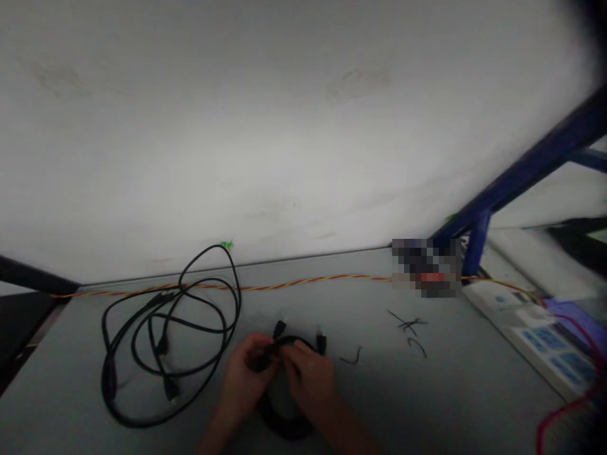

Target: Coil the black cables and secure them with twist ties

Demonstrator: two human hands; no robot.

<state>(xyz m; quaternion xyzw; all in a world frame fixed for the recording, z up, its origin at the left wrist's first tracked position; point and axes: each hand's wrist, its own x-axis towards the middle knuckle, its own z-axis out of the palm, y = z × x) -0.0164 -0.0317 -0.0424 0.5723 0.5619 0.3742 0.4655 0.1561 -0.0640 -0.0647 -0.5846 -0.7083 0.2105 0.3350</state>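
A coiled black cable [286, 430] with a plug at each of two ends sits in front of me, near the bottom middle. My left hand [246, 370] is closed around the coil's upper left part. On its upper right part, my right hand [310, 373] is closed too, its fingertips meeting those of the left. One black connector [279, 328] points up between the hands, and another connector [321, 343] stands out beyond the right hand. Whether the fingers also hold something small is hidden. A short dark tie [351, 360] lies just right of my right hand.
Loose loops of black cable [142, 424] spread over the grey table [370, 411] at left. Several dark ties [408, 325] lie at right. A twisted red-yellow wire [294, 282] crosses the back by the white wall [284, 158]. A blue metal frame [521, 174] rises at right.
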